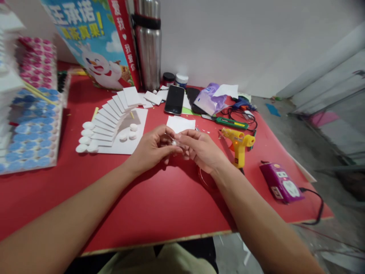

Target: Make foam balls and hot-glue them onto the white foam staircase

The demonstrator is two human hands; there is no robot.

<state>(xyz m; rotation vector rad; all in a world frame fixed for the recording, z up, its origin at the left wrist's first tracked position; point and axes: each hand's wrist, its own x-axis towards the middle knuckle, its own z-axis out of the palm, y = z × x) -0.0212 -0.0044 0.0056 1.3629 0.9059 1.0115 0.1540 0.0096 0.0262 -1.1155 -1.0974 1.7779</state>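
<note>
Over the middle of the red table, my left hand and my right hand meet at the fingertips. Both are closed around a small whitish, shiny piece, mostly covered by the fingers, so its kind cannot be made out. Just behind them lies a white square sheet. Left of my left hand, a curved row of white flat pieces stands on a white board. Small white discs lie on the board, and more round white pieces sit at the row's left end.
A yellow glue gun with a lit orange light stands right of my right hand. Beyond it is a purple power box with a cable. Behind are a phone, a steel flask, a green-handled tool and a purple packet. Blue-topped trays stand left.
</note>
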